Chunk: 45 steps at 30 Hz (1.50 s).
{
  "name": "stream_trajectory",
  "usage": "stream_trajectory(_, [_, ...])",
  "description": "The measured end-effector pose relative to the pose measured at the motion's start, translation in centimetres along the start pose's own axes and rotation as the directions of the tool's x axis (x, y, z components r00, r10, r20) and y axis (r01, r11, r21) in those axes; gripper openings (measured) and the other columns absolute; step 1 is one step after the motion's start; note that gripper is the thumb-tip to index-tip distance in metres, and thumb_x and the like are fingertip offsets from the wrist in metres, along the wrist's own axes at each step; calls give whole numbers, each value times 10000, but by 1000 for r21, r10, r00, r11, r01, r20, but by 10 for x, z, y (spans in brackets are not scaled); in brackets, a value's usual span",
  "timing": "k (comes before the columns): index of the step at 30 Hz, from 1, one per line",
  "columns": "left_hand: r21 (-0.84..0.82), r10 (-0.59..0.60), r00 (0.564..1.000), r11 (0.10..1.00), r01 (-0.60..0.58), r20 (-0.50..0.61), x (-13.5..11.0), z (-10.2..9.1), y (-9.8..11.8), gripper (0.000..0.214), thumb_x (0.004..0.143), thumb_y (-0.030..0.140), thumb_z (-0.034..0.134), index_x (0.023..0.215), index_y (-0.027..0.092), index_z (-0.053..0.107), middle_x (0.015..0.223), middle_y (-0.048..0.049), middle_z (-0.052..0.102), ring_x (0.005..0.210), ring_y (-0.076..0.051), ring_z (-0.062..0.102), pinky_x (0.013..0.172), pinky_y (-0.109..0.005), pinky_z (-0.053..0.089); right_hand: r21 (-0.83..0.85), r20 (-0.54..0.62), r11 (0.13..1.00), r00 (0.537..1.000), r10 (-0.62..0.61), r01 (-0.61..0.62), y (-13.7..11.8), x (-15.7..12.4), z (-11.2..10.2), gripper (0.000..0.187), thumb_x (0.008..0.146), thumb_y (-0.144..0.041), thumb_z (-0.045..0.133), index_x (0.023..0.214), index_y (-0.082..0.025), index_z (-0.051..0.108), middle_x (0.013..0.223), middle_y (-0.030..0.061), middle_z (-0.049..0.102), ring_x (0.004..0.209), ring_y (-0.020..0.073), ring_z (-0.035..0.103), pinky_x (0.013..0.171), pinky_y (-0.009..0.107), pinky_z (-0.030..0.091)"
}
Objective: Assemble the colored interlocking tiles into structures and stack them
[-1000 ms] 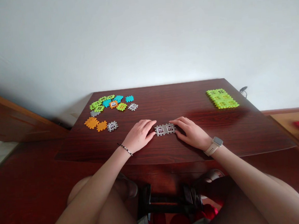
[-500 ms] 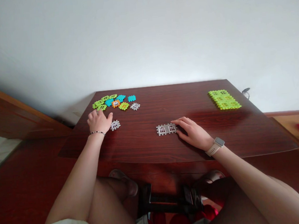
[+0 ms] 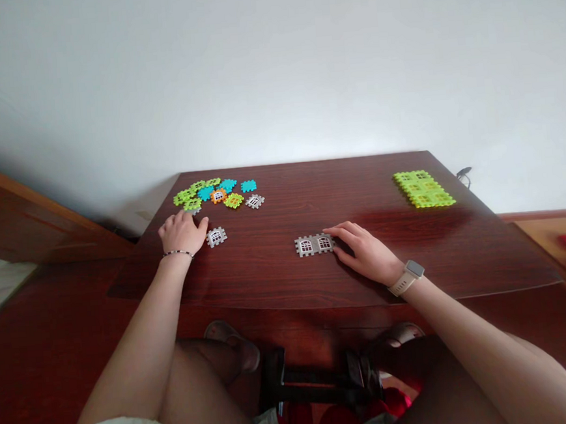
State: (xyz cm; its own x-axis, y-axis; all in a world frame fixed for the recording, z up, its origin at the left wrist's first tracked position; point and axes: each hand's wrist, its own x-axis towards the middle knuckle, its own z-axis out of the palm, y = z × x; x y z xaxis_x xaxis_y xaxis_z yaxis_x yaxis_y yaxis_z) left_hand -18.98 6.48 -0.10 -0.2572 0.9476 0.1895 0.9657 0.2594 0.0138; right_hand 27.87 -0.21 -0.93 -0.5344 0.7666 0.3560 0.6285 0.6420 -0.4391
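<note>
Two grey interlocking window tiles [image 3: 314, 245], joined side by side, lie flat near the middle of the table. My right hand [image 3: 366, 252] has its thumb and fingers closed on their right end. My left hand [image 3: 183, 233] rests low over the left part of the table, thumb spread from the fingers, and holds nothing that I can see. Just right of its thumb lies a single grey window tile [image 3: 216, 237]. Past its fingertips another grey tile [image 3: 194, 211] shows partly, under a green tile [image 3: 193, 205].
Several loose tiles lie at the back left, among them a blue tile [image 3: 248, 186], an orange window tile [image 3: 218, 196], a yellow-green tile [image 3: 234, 201] and a grey tile [image 3: 255, 202]. A joined green panel [image 3: 423, 188] lies at the back right. A wall [image 3: 272, 75] stands behind the table.
My left hand has shifted slightly left, away from the single grey tile, and a grey tile now shows past its fingers. My right hand stays on the joined tiles.
</note>
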Motion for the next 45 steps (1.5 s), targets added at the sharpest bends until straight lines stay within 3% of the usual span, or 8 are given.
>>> stream_trajectory(7, [28, 222, 975, 975, -221, -32, -30, -4, 41, 488, 1064, 545, 434, 1138, 135, 688, 1227, -231, 742, 1238, -419, 639, 1034, -528, 500, -9, 6, 1000, 1000, 1, -1, -1, 0, -1, 443, 1027, -191, 589, 1461, -280, 586, 1299, 130, 686, 1191, 348, 685, 1076, 592, 587])
stream_trajectory(13, [-104, 450, 888, 882, -459, -98, -57, -6, 79, 390, 1091, 481, 493, 1179, 150, 679, 1303, -192, 727, 1257, -383, 659, 1067, -513, 510, -13, -3, 1000, 1000, -8, 8, 1, 0, 1, 452, 1023, -187, 600, 1465, -281, 582, 1297, 127, 690, 1183, 347, 687, 1074, 592, 589])
stream_trajectory(19, [-227, 540, 824, 792, -566, -170, -74, -10, 108, 181, 1035, 314, 646, 1138, 169, 679, 1274, -164, 737, 1227, -370, 681, 1054, -527, 547, -15, -3, 1000, 1000, -13, 13, 2, -1, 1, 466, 1015, -173, 602, 1467, -284, 577, 1295, 125, 686, 1184, 344, 683, 1073, 589, 589])
stream_trajectory(24, [-316, 653, 720, 649, -692, -235, -89, -13, 130, 98, 1042, 242, 651, 1115, 197, 698, 1283, -107, 752, 1211, -318, 697, 1072, -508, 567, -16, 0, 1000, 1000, -10, 10, 2, -2, 1, 456, 1023, -180, 600, 1466, -281, 571, 1300, 124, 682, 1187, 341, 681, 1076, 584, 588])
stream_trajectory(29, [-380, 729, 625, 513, -769, -279, -99, -8, 145, 170, 1052, 162, 621, 1190, 212, 705, 1342, -78, 754, 1236, -272, 713, 1088, -477, 578, -21, -1, 1000, 1000, -11, 11, 1, -1, 2, 443, 1026, -174, 600, 1457, -271, 570, 1297, 130, 683, 1191, 343, 676, 1075, 584, 587])
stream_trajectory(33, [-415, 712, 635, 503, -758, -298, -96, -4, 150, 173, 1052, 151, 611, 1170, 223, 716, 1319, -77, 757, 1214, -270, 720, 1084, -480, 588, -18, -2, 1000, 1000, -18, 18, 1, 0, 1, 439, 1025, -169, 596, 1452, -275, 579, 1286, 128, 689, 1179, 342, 677, 1066, 584, 590])
stream_trajectory(40, [-544, 626, 729, 523, -656, -277, -82, -3, 150, 312, 987, 120, 685, 1280, 226, 668, 1301, -91, 736, 1255, -276, 684, 1142, -490, 566, -15, -13, 1000, 1000, -22, 22, 1, 0, 2, 431, 1028, -181, 588, 1448, -279, 602, 1286, 126, 698, 1173, 341, 682, 1059, 584, 591])
stream_trajectory(45, [-564, 635, 736, 527, -636, -235, -78, -2, 155, 282, 985, 132, 683, 1255, 214, 678, 1297, -90, 750, 1247, -287, 673, 1142, -503, 557, -14, -4, 1000, 1000, -19, 19, -1, 1, 1, 423, 1032, -183, 583, 1446, -268, 601, 1284, 134, 695, 1181, 342, 679, 1065, 586, 588])
